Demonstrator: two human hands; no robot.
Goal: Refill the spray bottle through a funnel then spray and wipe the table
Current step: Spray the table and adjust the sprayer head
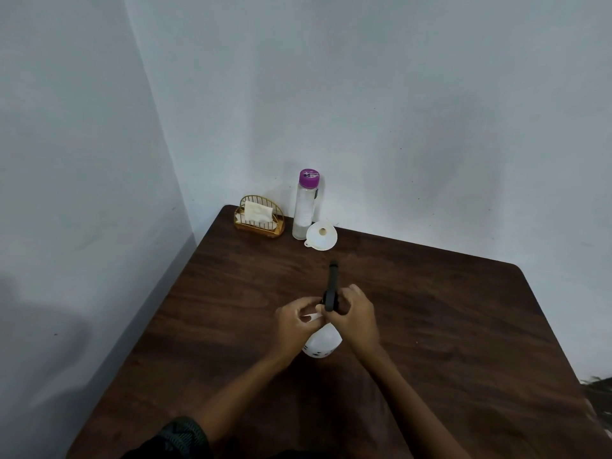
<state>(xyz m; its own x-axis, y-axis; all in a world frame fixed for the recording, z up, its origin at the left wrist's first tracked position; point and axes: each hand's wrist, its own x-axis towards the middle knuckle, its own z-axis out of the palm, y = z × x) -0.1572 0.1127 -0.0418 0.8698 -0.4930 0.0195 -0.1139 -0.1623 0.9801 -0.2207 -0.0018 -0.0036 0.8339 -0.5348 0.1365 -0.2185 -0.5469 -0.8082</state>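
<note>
Closest to the lens, a dark patterned sleeve (180, 437) is showing at the bottom edge, and two bare forearms are reaching out over the dark brown wooden table (447, 326). Both hands are meeting on the white, round-bodied plastic spray bottle (323, 344), which is standing near the table's middle. The left hand (296, 323) is curling its fingers round the bottle's shoulder, bracing it. The right hand (356, 314) is wrapping curled fingers round the base of the black trigger spray head (332, 286), whose nozzle is pointing towards the wall.

This is probably the opening step: twisting the head off. The next move is calling for lifting it clear, then fetching the white plastic funnel (322, 236), which is lying at the far edge just beside the clear water bottle with a purple cap (306, 210). The spray bottle's body is looking opaque, with small dark marks low down, and its fill level cannot be told.
</note>
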